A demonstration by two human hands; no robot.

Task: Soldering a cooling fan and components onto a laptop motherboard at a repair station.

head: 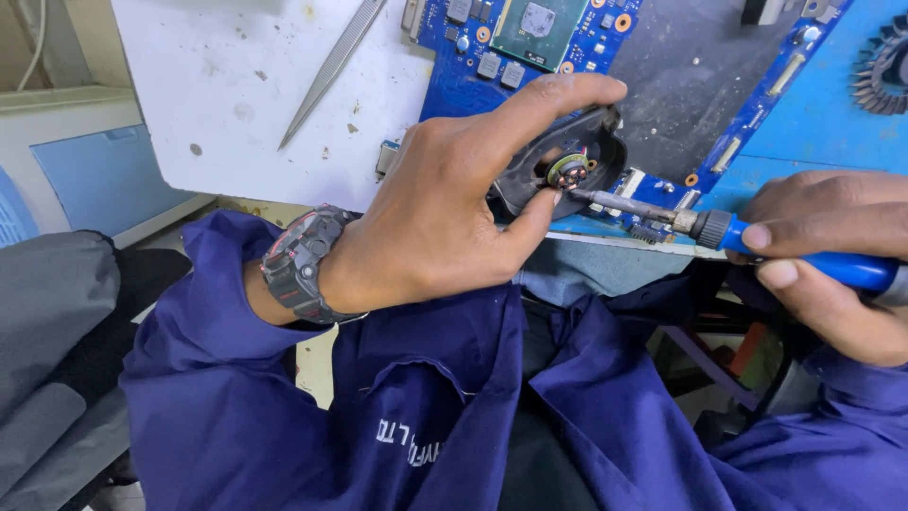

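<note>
Pinching a small black fan housing (567,161) between thumb and forefinger, the left hand (445,208) is being held over a blue circuit board (492,57). A blue-handled soldering iron (719,230) is being gripped in the right hand's (832,255) closed fingers, its tip touching the housing's copper coil (567,170) just beside the thumb.

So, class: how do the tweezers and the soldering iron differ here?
The tweezers lie untouched on the white board; the soldering iron is gripped in the right hand. The tweezers are bare metal; the iron has a blue handle. Both are slim and pointed.
</note>
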